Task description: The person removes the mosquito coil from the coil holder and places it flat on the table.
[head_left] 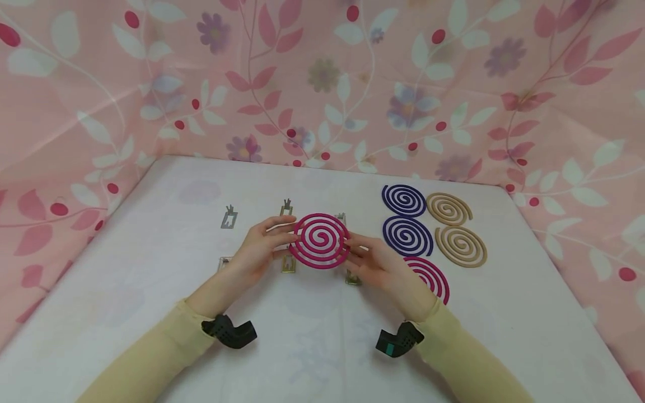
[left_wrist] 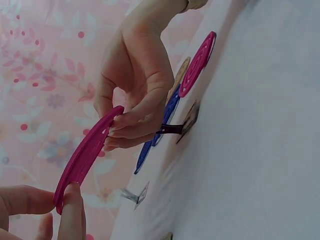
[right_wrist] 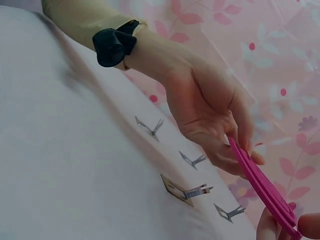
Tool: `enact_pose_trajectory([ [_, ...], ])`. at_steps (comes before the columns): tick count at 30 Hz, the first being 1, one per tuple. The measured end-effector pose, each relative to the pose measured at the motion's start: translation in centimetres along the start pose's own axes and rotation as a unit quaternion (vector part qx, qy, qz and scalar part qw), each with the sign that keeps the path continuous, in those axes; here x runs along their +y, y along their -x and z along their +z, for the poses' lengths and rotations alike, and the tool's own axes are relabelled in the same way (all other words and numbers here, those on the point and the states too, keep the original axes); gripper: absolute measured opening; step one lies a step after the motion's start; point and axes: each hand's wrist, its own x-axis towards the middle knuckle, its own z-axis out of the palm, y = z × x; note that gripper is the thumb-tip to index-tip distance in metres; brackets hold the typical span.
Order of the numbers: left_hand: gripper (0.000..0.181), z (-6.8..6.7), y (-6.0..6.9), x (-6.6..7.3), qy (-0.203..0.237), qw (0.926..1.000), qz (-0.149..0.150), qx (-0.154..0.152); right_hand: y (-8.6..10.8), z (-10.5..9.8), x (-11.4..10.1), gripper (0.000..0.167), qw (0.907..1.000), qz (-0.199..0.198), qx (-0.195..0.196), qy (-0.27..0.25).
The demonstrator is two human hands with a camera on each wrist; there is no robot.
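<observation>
A pink mosquito coil (head_left: 321, 240) is raised above the table, its flat spiral face toward the head camera. My left hand (head_left: 254, 252) pinches its left edge between thumb and fingers. At the opposite edge, my right hand (head_left: 380, 263) pinches the coil too. The left wrist view shows the coil (left_wrist: 87, 155) almost edge-on, tilted between both hands. Under and around the hands stand small metal coil stands, among them a silver one (head_left: 229, 218) and a gold one (head_left: 288, 264); some are partly hidden by the hands and coil.
On the right of the white table (head_left: 302, 347) lie two dark blue coils (head_left: 404, 200), two tan coils (head_left: 461, 246) and another pink coil (head_left: 433, 277), partly covered by the right hand. Pink floral cloth (head_left: 322, 84) encloses the table's back and sides.
</observation>
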Motion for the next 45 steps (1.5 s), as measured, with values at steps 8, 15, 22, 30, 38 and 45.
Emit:
enact_pose_trajectory([
  [8, 0.045, 1.3, -0.1, 0.0, 0.007, 0.9999, 0.007, -0.004, 1.0, -0.9, -0.6, 0.043, 0.9997, -0.021, -0.012, 0.008],
  [15, 0.045, 2.5, -0.4, 0.2, 0.018, 0.9996, 0.01, -0.021, 1.9, -1.6, -1.5, 0.051, 0.9997, -0.024, -0.009, 0.0],
  [22, 0.043, 4.5, -1.0, 0.1, 0.014, 0.9994, 0.011, -0.03, 2.8, -3.0, -2.2, 0.056, 0.9994, -0.034, 0.009, 0.002],
  [30, 0.041, 6.9, -1.7, -0.6, 0.024, 0.9986, 0.018, -0.044, 3.9, -5.4, -2.9, 0.033, 0.9947, -0.073, 0.001, 0.072],
  [38, 0.04, 9.5, -1.9, -1.6, 0.028, 0.9979, 0.027, -0.051, 5.4, -7.8, -3.8, 0.02, 0.9865, -0.102, 0.017, 0.127],
  [45, 0.04, 11.7, -1.9, -2.2, 0.011, 0.998, 0.035, -0.051, 6.6, -10.2, -4.7, 0.024, 0.9818, -0.115, -0.013, 0.151],
])
